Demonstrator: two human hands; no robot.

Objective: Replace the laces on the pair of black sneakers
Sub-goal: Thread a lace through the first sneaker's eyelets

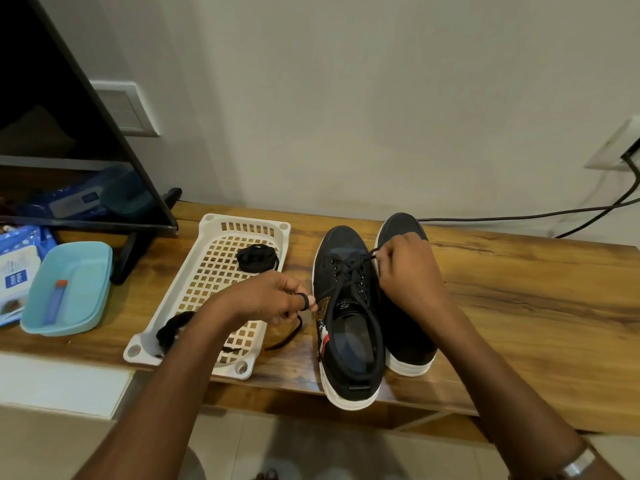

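Both hands' grip on lace [349, 271]: left hand [273, 299] beside sneaker [349, 317], right hand [405, 268] above.

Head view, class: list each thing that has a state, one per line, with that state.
Left sneaker: partly laced.
Right sneaker: lacing hidden by hand.
Left hand: pinching lace.
Right hand: pinching lace end.
White basket: holds two lace bundles.
Blue container: open.

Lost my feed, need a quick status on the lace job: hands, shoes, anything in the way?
Left hand pinching black lace, wrapped round a finger. Right hand pinching lace at left sneaker eyelets. Right sneaker partly hidden. Nothing blocking.
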